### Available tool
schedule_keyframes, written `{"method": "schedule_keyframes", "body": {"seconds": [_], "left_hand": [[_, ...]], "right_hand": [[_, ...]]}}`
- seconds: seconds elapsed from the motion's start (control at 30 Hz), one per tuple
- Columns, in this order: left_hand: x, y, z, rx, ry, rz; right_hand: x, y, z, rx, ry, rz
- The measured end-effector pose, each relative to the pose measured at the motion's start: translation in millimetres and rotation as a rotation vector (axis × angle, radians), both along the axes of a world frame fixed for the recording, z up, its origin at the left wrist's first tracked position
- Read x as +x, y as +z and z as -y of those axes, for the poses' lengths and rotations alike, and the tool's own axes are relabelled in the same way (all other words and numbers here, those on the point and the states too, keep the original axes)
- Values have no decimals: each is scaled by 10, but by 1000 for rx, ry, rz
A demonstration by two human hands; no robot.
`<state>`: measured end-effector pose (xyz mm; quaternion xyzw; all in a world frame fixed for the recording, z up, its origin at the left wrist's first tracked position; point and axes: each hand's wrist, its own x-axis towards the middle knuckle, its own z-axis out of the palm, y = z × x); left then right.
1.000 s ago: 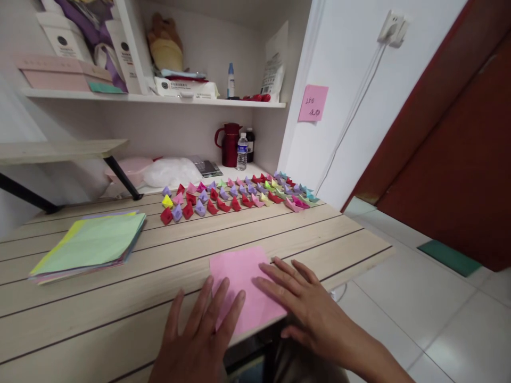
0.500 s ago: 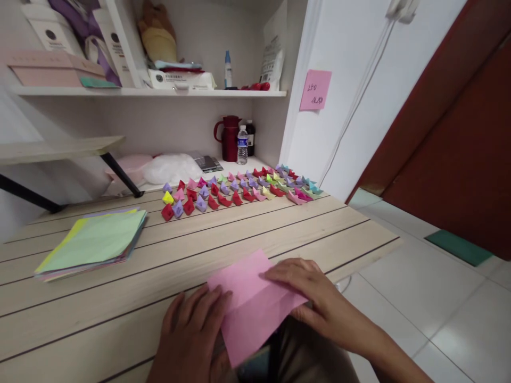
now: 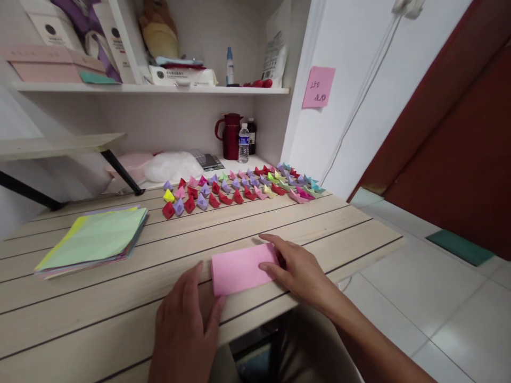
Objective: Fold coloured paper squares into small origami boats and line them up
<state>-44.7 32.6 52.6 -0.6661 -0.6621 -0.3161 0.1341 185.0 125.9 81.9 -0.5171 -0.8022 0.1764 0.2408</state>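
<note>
A pink sheet of paper (image 3: 239,268), folded in half into a rectangle, lies near the front edge of the wooden table (image 3: 339,234). My left hand (image 3: 186,324) rests flat beside the sheet's left corner, its fingers stretched and touching the edge. My right hand (image 3: 293,266) presses on the right end of the folded sheet, thumb on top and fingers curled around the edge.
A stack of coloured paper sheets (image 3: 93,242) lies at the left. Rows of several small folded paper pieces (image 3: 239,189) fill the back of the table. Behind stand a red jug (image 3: 230,135) and a water bottle (image 3: 243,147). Tiled floor lies to the right.
The pink sheet has gone from a flat square to folded in half. Both hands lifted its near edge over to the far edge and now press it down.
</note>
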Motion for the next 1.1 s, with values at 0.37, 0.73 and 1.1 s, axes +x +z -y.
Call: {"method": "schedule_keyframes", "body": {"seconds": [0.37, 0.73, 1.1], "left_hand": [[478, -84, 44, 27, -213, -356], [385, -389, 282, 50, -228, -390], [421, -363, 365, 41, -201, -324]], "right_hand": [[25, -43, 59, 34, 46, 17], [407, 3, 263, 81, 437, 40], [389, -38, 221, 84, 495, 74]]}}
